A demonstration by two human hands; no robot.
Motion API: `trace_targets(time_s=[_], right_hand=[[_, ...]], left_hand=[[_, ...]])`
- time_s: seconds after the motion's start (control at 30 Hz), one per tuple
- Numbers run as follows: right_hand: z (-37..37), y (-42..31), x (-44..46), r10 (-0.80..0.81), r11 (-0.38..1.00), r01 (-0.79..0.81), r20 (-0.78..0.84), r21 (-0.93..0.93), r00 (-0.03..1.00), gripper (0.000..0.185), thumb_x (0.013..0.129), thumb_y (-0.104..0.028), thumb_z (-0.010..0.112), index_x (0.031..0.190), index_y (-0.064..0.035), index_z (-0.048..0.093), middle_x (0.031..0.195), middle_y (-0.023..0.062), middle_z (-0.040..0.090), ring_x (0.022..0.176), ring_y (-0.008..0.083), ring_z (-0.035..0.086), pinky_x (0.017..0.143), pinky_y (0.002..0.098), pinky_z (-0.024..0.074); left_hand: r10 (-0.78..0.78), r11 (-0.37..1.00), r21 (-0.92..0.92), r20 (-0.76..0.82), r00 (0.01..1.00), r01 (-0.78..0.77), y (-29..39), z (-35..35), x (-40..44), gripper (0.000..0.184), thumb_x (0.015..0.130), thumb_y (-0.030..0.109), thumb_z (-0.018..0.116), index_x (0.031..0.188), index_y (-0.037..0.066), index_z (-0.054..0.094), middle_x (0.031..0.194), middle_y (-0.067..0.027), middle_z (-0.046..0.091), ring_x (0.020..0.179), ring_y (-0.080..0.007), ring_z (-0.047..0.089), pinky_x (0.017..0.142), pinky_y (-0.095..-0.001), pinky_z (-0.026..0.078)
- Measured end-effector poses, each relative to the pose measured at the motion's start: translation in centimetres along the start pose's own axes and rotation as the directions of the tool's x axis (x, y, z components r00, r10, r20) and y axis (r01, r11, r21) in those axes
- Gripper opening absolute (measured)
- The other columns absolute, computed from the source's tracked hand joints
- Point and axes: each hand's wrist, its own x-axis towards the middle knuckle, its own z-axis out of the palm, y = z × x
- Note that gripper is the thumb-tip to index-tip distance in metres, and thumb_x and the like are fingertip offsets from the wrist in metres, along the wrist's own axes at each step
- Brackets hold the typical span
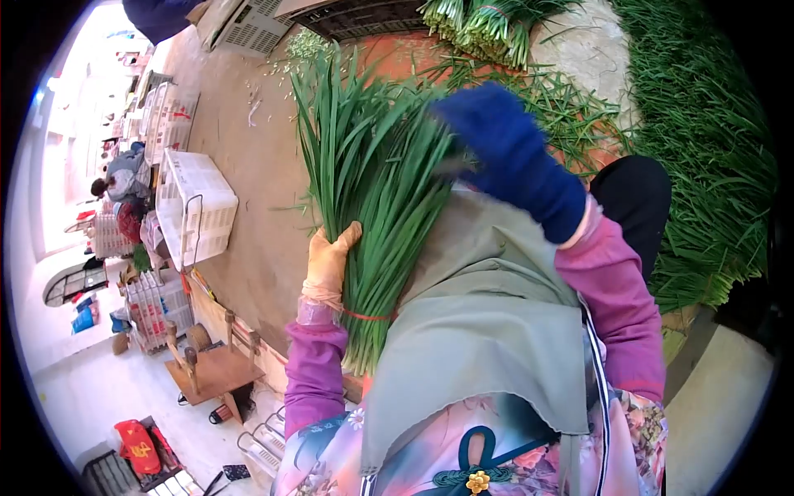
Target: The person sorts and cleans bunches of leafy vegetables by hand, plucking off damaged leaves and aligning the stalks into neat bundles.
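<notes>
Left of the gray-green apron, a white plastic crate sits on brown ground. Along the apron's left edge, the left hand clasps a chive bundle, dark green, flat-leaved, pale-stemmed, red-banded. Beyond the apron, the right hand blurs; its grip is unclear.

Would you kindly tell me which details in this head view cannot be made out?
Right hand: head view, motion blur hides its grip and anything held.
Left hand: head view, the green bunch hides its underside.
Red band: head view, its far side lies behind the bunch.
Tied bundle: head view, cut off by the top edge.
</notes>
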Motion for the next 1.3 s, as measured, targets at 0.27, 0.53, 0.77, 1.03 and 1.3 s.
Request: trace_targets(time_s=[0.27,0.53,0.77,1.03,1.3], right_hand=[[4.9,-7.5,-3.4,-0.278,0.956,0.147,0.636,0.252,0.720,0.060,0.071,-0.025,0.060,0.125,-0.0075,0.042,0.088,0.0098,0.054,0.072,0.0245,0.057,0.058,0.0374,0.0465],[1.6,-10.6,-5.0,-0.302,0.952,0.298,0.391,0.073,0.869,0.044,0.077,-0.014,0.047,0.117,0.0032,0.049,0.072,0.0098,0.050,0.059,0.0190,0.052,0.046,0.0316,0.0398],[2.1,-9.9,-6.0,-0.212,0.976,0.202,0.533,0.078,0.819,0.050,0.075,-0.021,0.051,0.122,-0.0036,0.046,0.096,0.0137,0.055,0.076,0.0222,0.053,0.074,0.0432,0.0438],[4.8,-9.7,1.4,-0.377,0.915,0.344,0.146,0.209,0.915,0.065,0.066,-0.044,0.065,0.116,-0.0062,0.050,0.099,0.0094,0.054,0.097,0.0246,0.051,0.096,0.0516,0.0300],[5.4,-8.9,-2.4,-0.314,0.939,0.209,0.434,0.273,0.844,0.061,0.069,-0.049,0.062,0.111,-0.0058,0.052,0.086,0.0069,0.054,0.078,0.0236,0.053,0.070,0.0385,0.0374]], left_hand=[[0.052,0.957,-0.279,-0.115,0.992,-0.083,-1.4,-1.5,-0.4,0.030,0.083,0.010,0.058,0.109,-0.005,0.053,0.095,-0.0124,0.062,0.078,-0.0218,0.062,0.070,-0.0322,0.053],[-0.069,0.931,-0.364,-0.265,0.962,-0.033,-3.5,-3.5,0.0,0.038,0.087,0.025,0.052,0.112,-0.004,0.053,0.099,-0.0154,0.062,0.082,-0.0276,0.063,0.076,-0.0375,0.052],[-0.094,0.828,-0.557,-0.037,0.995,0.057,-3.3,-3.3,-0.7,0.046,0.088,0.035,0.051,0.116,-0.001,0.050,0.107,-0.0142,0.060,0.092,-0.0280,0.060,0.081,-0.0392,0.050],[0.018,0.874,-0.477,-0.160,0.987,-0.093,-1.4,-0.9,-2.2,0.040,0.086,0.027,0.057,0.114,-0.002,0.050,0.101,-0.0116,0.060,0.085,-0.0236,0.061,0.073,-0.0344,0.052],[-0.025,0.867,-0.493,-0.184,0.983,-0.070,-1.9,-0.7,-2.1,0.040,0.088,0.030,0.053,0.112,-0.003,0.052,0.098,-0.0127,0.061,0.081,-0.0234,0.062,0.072,-0.0331,0.052]])
